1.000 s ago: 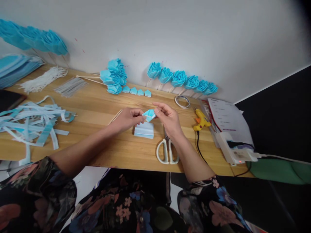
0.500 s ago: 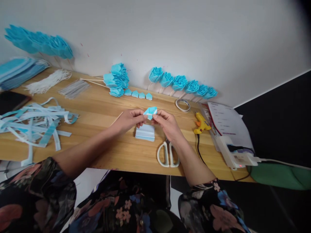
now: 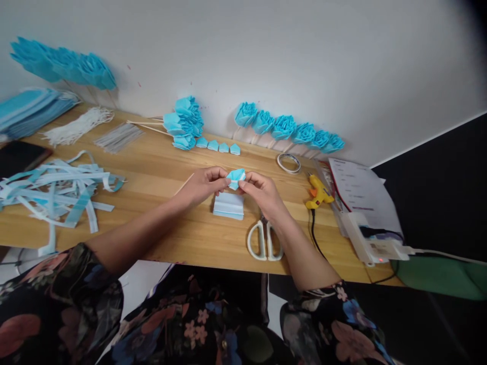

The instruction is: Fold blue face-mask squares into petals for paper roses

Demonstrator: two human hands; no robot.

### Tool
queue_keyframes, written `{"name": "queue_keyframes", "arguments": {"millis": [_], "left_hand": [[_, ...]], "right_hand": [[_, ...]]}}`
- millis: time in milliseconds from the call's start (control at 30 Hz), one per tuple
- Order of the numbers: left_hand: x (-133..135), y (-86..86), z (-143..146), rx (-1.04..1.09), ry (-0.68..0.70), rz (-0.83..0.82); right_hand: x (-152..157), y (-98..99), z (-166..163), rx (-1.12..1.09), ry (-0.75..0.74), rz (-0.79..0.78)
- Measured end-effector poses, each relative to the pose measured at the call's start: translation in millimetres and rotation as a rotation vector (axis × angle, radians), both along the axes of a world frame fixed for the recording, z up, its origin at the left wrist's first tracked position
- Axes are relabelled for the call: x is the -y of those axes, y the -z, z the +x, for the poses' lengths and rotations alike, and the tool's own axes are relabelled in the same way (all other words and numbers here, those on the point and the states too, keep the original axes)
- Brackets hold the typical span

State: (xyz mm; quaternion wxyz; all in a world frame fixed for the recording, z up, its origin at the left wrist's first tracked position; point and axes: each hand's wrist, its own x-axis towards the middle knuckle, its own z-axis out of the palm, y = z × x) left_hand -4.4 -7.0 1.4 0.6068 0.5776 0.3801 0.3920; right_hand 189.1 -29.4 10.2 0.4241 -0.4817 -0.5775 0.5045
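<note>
Between my two hands is a small folded piece of blue mask fabric (image 3: 237, 177), with a white strip along its lower part. My left hand (image 3: 207, 186) pinches its left edge between thumb and fingers. On the opposite edge, my right hand (image 3: 262, 190) is closed on it in the same way. Just below lies a stack of pale blue fabric squares (image 3: 228, 206) on the table. White-handled scissors (image 3: 263, 241) rest under my right wrist, their blades mostly hidden. Behind my hands, several folded blue petals (image 3: 224, 147) stand in a row.
Blue fabric roses (image 3: 284, 127) lean on the wall, and more roses (image 3: 183, 124) lie left of the petals. A tape roll (image 3: 288, 163), yellow glue gun (image 3: 318, 192) and power strip (image 3: 359, 238) are at right. Cut strips (image 3: 72, 185) and masks (image 3: 32, 111) cover the left side.
The folded piece has been tilted or pressed flatter, its opening showing less than before. Both hands keep their pinch on it. The whole view has shifted slightly.
</note>
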Motion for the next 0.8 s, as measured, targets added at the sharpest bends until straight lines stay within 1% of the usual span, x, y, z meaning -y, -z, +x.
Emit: {"name": "queue_keyframes", "arguments": {"millis": [133, 233, 467, 600, 700, 800], "left_hand": [[-0.3, 3.3, 0.3, -0.023, -0.013, 0.018], [0.2, 5.0, 1.0, -0.041, 0.008, 0.034], [-0.4, 7.8, 0.9, -0.075, 0.050, -0.011], [0.3, 5.6, 1.0, -0.095, 0.029, -0.014], [0.9, 1.9, 1.5, -0.063, -0.008, -0.022], [1.6, -2.4, 2.1, -0.005, -0.076, -0.037]], "right_hand": [[0.2, -0.4, -0.6, -0.029, -0.031, -0.005], [-0.2, 1.3, -1.1, -0.006, -0.045, 0.029], [-1.2, 6.5, -0.5, 0.056, -0.037, 0.071], [-1.8, 6.7, 0.0, 0.063, -0.040, 0.070], [-1.7, 4.7, 0.7, 0.049, -0.038, 0.055], [-1.5, 2.6, 2.0, -0.033, -0.034, 0.011]]}}
